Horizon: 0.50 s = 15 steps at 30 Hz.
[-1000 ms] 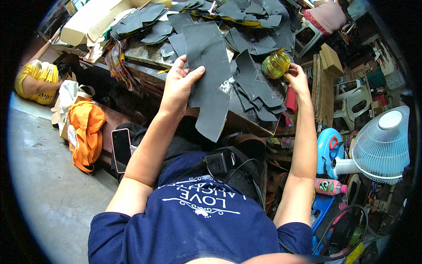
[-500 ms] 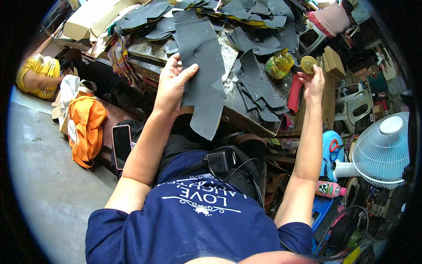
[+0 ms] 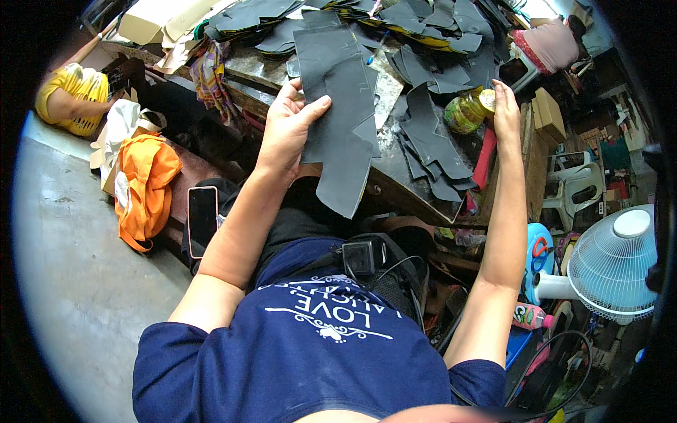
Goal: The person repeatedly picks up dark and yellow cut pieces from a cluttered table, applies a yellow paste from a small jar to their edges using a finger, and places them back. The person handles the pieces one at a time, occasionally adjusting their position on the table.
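Observation:
My left hand holds a large black sheet piece with notched edges, thumb on top, fingers beneath. It looks like leather or synthetic leather; the piece hangs over the near table edge. At the right, my right hand has its fingers along the rim of a round, yellowish jar lid. The lid sits at the mouth of a tilted glass jar with yellow-green contents. Several cut black pieces lie beside the jar, next to a red strip-like thing.
More black pieces are heaped across the far side of the worktable. An orange bag and a phone lie at my left. A fan and a pink bottle are at my right. Other people sit at the far left and far right.
My right hand has brought the lid from beside the jar to its mouth. The left hand keeps hold of the black sheet piece. The whole view has shifted slightly.

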Available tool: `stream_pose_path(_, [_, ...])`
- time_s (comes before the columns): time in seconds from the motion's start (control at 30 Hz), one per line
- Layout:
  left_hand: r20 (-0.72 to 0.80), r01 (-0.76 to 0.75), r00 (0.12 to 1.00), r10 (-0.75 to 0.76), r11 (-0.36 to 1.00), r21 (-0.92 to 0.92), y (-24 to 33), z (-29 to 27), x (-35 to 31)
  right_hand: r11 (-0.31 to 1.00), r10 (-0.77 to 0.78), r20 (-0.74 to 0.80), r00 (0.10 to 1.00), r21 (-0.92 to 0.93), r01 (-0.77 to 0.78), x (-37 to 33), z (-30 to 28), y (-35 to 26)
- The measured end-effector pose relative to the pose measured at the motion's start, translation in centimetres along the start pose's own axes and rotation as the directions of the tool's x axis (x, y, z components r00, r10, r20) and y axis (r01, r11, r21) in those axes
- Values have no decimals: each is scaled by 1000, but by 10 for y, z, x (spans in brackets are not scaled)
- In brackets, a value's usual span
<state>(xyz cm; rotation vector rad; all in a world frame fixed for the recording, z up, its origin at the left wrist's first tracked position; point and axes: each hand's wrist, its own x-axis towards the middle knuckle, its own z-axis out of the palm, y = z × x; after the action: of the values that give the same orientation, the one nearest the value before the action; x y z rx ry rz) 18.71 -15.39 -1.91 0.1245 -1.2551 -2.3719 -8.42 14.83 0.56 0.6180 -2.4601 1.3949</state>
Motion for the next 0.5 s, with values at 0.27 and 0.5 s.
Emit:
stream_pose_path(0.27, [-75, -60, 995, 66, 995, 84, 5, -16, 0, 894, -40, -32, 999, -448, 21, -27, -2, -13])
stream_pose_path(0.5, [-96, -8, 995, 15, 997, 74, 5, -18, -4, 892, -224, -96, 970, -420, 164, -26, 10, -21])
